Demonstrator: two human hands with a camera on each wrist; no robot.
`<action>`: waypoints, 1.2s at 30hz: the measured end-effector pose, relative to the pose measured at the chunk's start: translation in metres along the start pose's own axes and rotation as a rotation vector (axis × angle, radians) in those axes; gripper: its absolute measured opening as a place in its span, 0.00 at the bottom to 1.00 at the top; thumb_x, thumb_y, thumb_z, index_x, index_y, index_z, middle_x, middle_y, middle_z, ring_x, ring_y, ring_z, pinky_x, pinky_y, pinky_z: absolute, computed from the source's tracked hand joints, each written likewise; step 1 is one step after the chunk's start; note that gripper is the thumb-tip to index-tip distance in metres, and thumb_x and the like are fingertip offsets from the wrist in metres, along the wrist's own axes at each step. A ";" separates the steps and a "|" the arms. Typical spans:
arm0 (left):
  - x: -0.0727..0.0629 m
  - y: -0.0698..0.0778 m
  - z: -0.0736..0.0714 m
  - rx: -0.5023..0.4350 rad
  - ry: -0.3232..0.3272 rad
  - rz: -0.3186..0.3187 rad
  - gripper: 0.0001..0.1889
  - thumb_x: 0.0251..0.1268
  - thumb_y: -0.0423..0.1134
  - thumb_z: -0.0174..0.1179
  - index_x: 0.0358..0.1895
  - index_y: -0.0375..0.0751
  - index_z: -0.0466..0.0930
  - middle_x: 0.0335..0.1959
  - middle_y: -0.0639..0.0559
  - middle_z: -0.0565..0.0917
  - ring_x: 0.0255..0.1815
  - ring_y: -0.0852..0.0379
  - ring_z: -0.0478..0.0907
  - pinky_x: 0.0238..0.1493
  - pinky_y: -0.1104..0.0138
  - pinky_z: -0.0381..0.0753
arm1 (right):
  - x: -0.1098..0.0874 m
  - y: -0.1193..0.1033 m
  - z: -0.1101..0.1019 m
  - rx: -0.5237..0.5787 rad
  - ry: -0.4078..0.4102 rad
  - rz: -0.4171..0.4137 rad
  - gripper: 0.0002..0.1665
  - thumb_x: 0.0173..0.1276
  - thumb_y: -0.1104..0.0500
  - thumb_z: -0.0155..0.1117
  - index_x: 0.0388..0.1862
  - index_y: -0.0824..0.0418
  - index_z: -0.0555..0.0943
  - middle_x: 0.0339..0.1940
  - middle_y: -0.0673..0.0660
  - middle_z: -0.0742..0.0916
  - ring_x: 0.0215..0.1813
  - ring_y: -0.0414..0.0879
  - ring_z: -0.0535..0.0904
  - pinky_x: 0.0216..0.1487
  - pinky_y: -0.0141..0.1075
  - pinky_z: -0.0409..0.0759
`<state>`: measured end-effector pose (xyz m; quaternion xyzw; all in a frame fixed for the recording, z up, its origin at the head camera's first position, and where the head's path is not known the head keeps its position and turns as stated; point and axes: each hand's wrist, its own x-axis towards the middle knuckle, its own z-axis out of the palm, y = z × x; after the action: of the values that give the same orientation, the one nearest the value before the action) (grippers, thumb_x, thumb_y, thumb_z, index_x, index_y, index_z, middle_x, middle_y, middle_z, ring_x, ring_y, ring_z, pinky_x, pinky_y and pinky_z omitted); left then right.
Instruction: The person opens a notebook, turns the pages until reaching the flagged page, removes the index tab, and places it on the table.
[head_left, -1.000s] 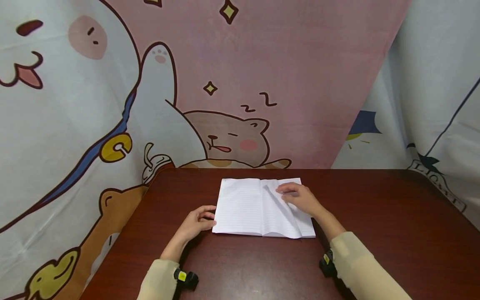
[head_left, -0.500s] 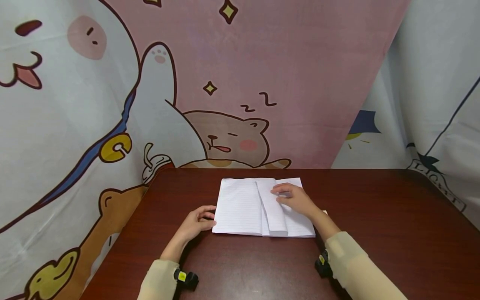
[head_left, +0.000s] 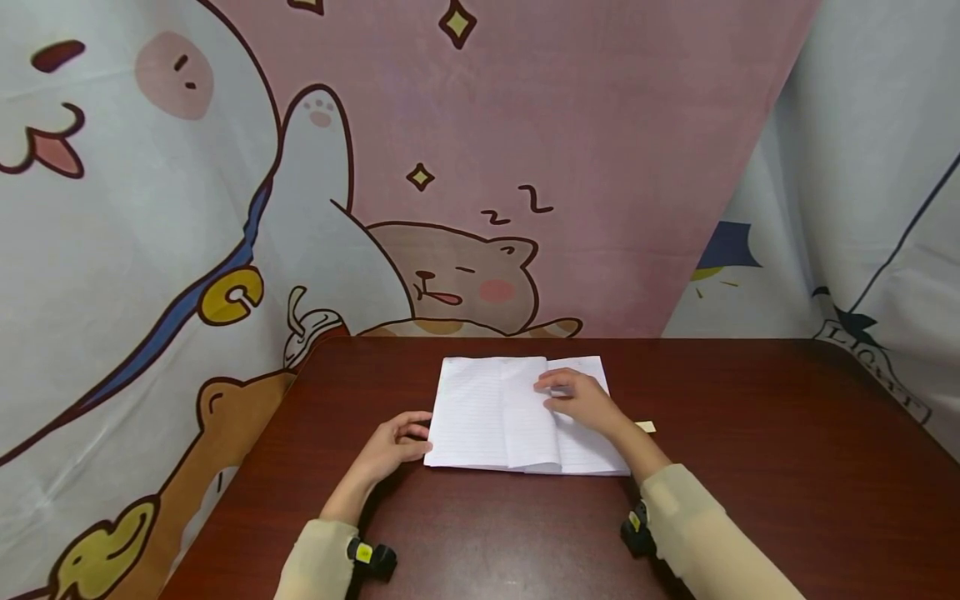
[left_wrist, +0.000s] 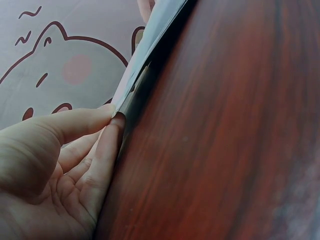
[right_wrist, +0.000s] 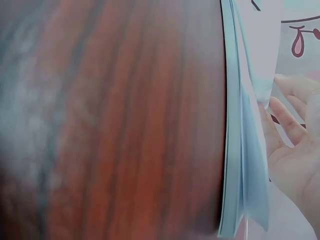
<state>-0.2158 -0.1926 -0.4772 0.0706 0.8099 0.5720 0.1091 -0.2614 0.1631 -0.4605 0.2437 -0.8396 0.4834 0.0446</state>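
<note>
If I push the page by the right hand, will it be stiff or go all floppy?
The page would probably flop: near the right hand it curves instead of standing flat and straight. It's likely very light, since it looks thin against the thicker stack of the notebook.

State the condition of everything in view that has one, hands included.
Notebook: open, lying on the table.
Page: partly turned, its free edge raised.
Left hand: thumb and fingers pinch the notebook's left edge.
Right hand: at the page's free edge; whether it pinches it is unclear.
Pale slip: partly hidden behind the right forearm.
Left wrist camera: worn.
Right wrist camera: worn.
</note>
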 end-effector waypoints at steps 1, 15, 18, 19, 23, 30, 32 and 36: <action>0.000 0.000 0.000 0.000 0.001 0.000 0.27 0.63 0.34 0.66 0.66 0.35 0.73 0.48 0.39 0.82 0.39 0.59 0.79 0.46 0.64 0.85 | 0.000 0.000 0.001 -0.002 0.001 -0.001 0.14 0.61 0.74 0.68 0.47 0.74 0.84 0.55 0.73 0.83 0.58 0.67 0.80 0.61 0.54 0.78; 0.000 0.001 0.000 -0.004 -0.001 -0.006 0.27 0.63 0.34 0.66 0.66 0.35 0.73 0.48 0.39 0.82 0.39 0.59 0.80 0.46 0.64 0.85 | 0.006 0.002 0.009 0.009 0.010 0.002 0.15 0.61 0.70 0.70 0.48 0.72 0.85 0.56 0.71 0.83 0.61 0.66 0.79 0.62 0.51 0.78; 0.000 0.000 0.000 -0.002 -0.001 -0.006 0.27 0.63 0.34 0.67 0.66 0.35 0.73 0.48 0.39 0.82 0.39 0.59 0.80 0.46 0.65 0.85 | 0.007 0.000 0.011 0.004 0.005 0.009 0.15 0.61 0.70 0.70 0.48 0.72 0.85 0.56 0.71 0.83 0.61 0.66 0.78 0.62 0.51 0.78; 0.001 -0.001 0.000 -0.003 -0.002 -0.007 0.27 0.63 0.34 0.67 0.66 0.35 0.73 0.48 0.39 0.82 0.39 0.60 0.80 0.46 0.65 0.85 | 0.008 0.000 0.012 0.003 0.004 0.010 0.15 0.61 0.70 0.70 0.48 0.72 0.85 0.57 0.71 0.83 0.61 0.66 0.78 0.62 0.51 0.78; 0.002 -0.001 0.000 -0.005 -0.006 -0.003 0.27 0.63 0.33 0.67 0.66 0.35 0.73 0.47 0.39 0.82 0.39 0.60 0.80 0.46 0.64 0.85 | 0.009 -0.001 0.015 0.003 0.003 0.014 0.15 0.61 0.71 0.70 0.48 0.72 0.85 0.57 0.71 0.83 0.62 0.66 0.78 0.62 0.50 0.78; 0.002 -0.002 0.000 -0.002 -0.006 -0.002 0.27 0.63 0.33 0.66 0.66 0.35 0.73 0.48 0.38 0.82 0.39 0.59 0.80 0.46 0.64 0.85 | 0.011 -0.004 0.020 0.012 -0.004 0.027 0.15 0.61 0.70 0.70 0.48 0.71 0.85 0.57 0.70 0.83 0.61 0.65 0.79 0.62 0.49 0.79; 0.001 -0.002 0.000 0.001 -0.003 -0.003 0.27 0.63 0.33 0.66 0.66 0.35 0.73 0.48 0.38 0.82 0.39 0.59 0.80 0.46 0.64 0.85 | 0.011 -0.005 0.021 0.008 -0.004 0.025 0.15 0.61 0.70 0.70 0.48 0.71 0.85 0.57 0.70 0.83 0.61 0.65 0.79 0.62 0.49 0.79; 0.001 -0.001 0.000 0.002 0.000 -0.002 0.27 0.63 0.34 0.67 0.66 0.35 0.73 0.48 0.38 0.82 0.39 0.59 0.80 0.45 0.65 0.85 | 0.013 -0.004 0.024 0.003 -0.001 0.017 0.15 0.60 0.71 0.71 0.47 0.70 0.85 0.56 0.69 0.84 0.61 0.64 0.79 0.63 0.48 0.78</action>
<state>-0.2168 -0.1927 -0.4786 0.0698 0.8105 0.5712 0.1095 -0.2670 0.1368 -0.4658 0.2368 -0.8409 0.4850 0.0394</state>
